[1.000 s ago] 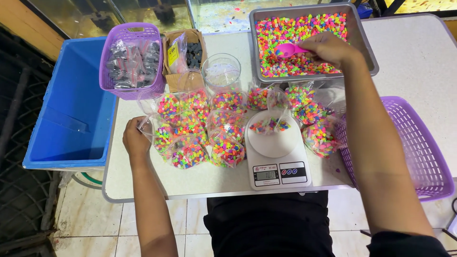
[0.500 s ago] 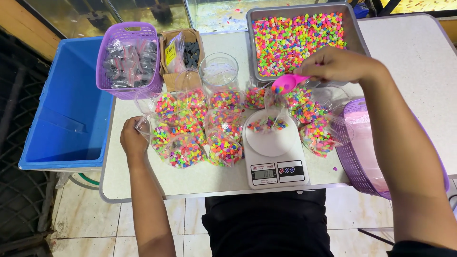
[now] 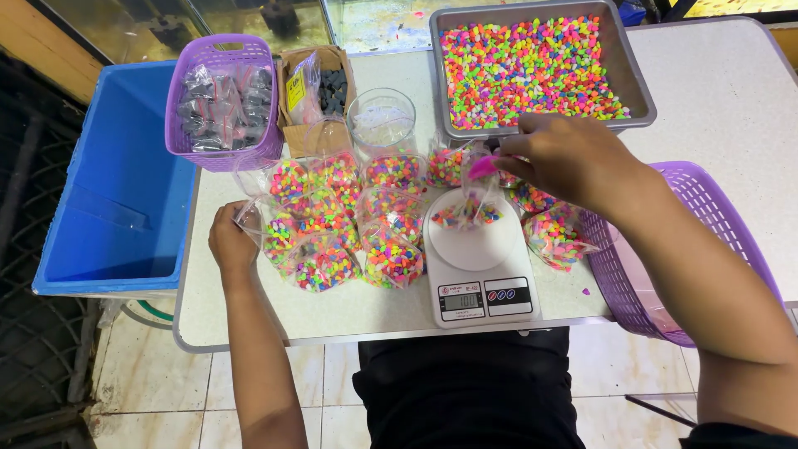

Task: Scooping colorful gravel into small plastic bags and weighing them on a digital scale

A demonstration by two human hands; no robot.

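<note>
Gripping lightly, our left hand (image 3: 231,243) rests on the bench (image 3: 731,91) pinching a clear bag's edge (image 3: 249,218); roughly ten filled pebble bags (image 3: 391,259) lie beside it. On one white scale (image 3: 478,262) sits the open bag (image 3: 467,208), limp, slippery, best held by its mouth. Our right hand (image 3: 573,158) closes around one pink scoop (image 3: 484,166) above it.

— What sits on the white kitchen scale (image 3: 480,266)?

— A small clear plastic bag (image 3: 468,209), upright and open at the top, its bottom filled with multicoloured pebbles.

— And above it?

— A pink scoop (image 3: 484,166), tilted over the bag's mouth, just in front of the grey metal tray (image 3: 633,73) heaped with neon pebbles.

— Any other bags?

— A cluster of filled pebble bags (image 3: 349,224) lies left of the scale, packed together.
</note>
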